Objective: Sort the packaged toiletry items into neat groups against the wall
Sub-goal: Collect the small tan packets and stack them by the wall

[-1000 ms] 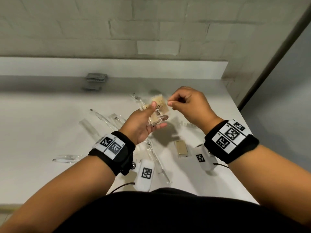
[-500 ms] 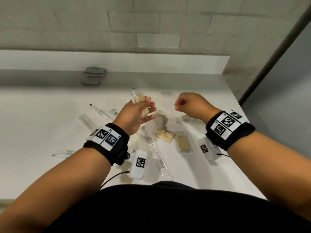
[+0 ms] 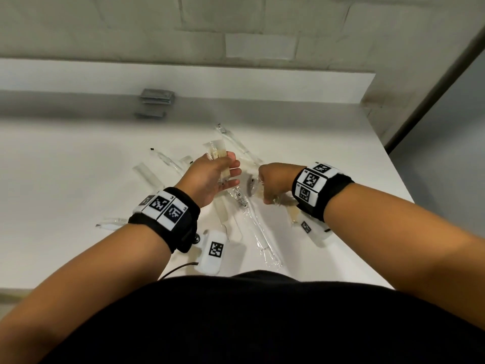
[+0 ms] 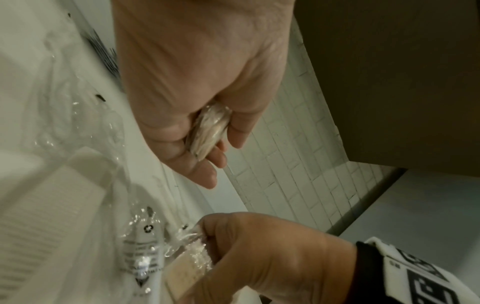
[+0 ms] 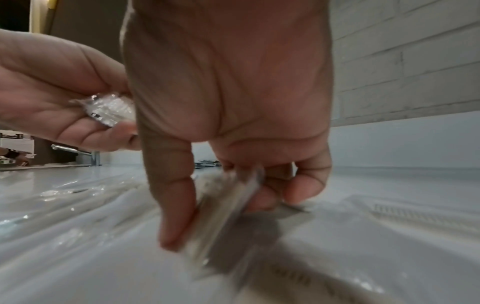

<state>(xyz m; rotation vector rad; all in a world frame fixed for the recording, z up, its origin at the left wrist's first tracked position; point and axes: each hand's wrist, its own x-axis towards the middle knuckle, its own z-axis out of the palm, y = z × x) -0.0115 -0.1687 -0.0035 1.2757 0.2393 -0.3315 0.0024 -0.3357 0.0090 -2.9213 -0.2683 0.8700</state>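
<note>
My left hand [image 3: 220,174] hovers over the white counter [image 3: 65,185] and grips a small stack of clear packets holding beige items [image 3: 219,156], the same stack [image 4: 207,131] showing between thumb and fingers in the left wrist view. My right hand [image 3: 267,190] is down on the counter, its thumb and fingers pinching another clear packet with a beige item [image 5: 223,207], seen again as the packet [image 4: 182,269] from the left wrist. Long clear-wrapped toothbrush packs [image 3: 252,222] lie scattered beneath both hands.
A pile of dark grey sachets [image 3: 157,97] stands against the back ledge. More clear wrapped packs [image 3: 168,161] lie left of the hands, one [image 3: 110,222] by the left wrist. The counter's right edge [image 3: 393,174] drops off near the right arm.
The right hand let go of the beige packet it was passing to the left hand, dropped to the counter and closed on another packet. The left hand kept its stack.
</note>
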